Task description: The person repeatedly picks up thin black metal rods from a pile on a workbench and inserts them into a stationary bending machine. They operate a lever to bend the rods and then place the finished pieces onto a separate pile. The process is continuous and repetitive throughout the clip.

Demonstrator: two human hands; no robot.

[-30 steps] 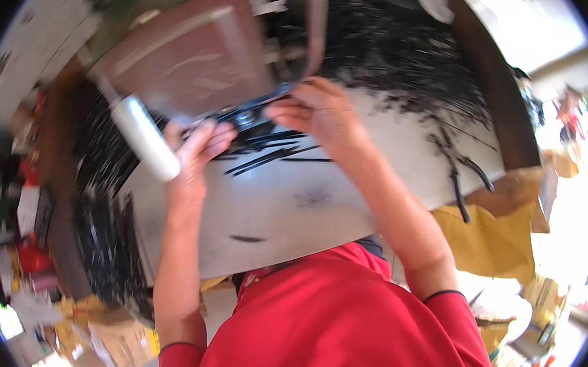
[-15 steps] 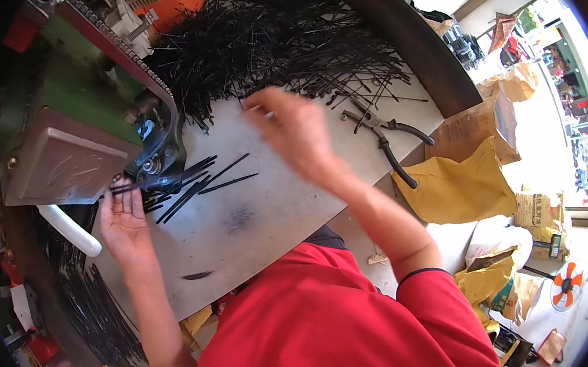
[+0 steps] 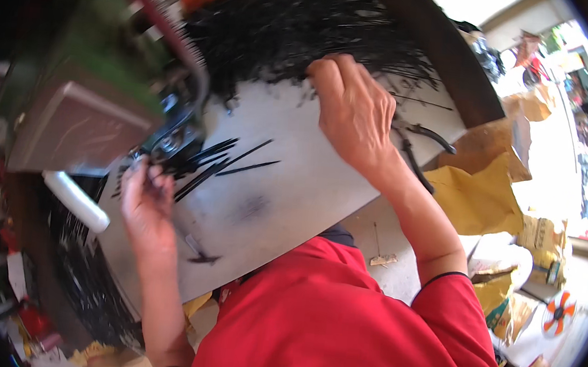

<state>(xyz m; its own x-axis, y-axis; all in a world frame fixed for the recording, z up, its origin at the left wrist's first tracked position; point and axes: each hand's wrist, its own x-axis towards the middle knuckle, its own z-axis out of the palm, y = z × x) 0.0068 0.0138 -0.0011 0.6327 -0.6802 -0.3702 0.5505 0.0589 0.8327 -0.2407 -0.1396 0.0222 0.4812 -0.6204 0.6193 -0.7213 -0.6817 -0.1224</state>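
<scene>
My left hand [image 3: 149,206] is curled, thumb against fingers, right under the head of a green machine [image 3: 81,60]. What it pinches is blurred and hidden. Beside it, several thin black strips [image 3: 205,172] lie on the pale metal tabletop [image 3: 287,176]. A blurred dark piece [image 3: 192,244] appears just right of my left wrist, by a small dark sliver [image 3: 205,259]. My right hand [image 3: 356,112] hovers at the near edge of a big tangled heap of black strips [image 3: 300,30], back of the hand up, fingertips drawn together. Anything between them cannot be made out.
Pliers with dark handles [image 3: 430,135] lie right of my right hand. A raised brown rim [image 3: 445,50] borders the table's far right. A white tube [image 3: 76,201] juts below the machine; more black strips [image 3: 93,285] sit lower left. Yellow sacks [image 3: 482,196] stand at right.
My left hand has gone from open, palm up under black strips, to curled. My right hand has moved right along the heap. A blurred dark piece now shows beside the sliver. The view has shifted.
</scene>
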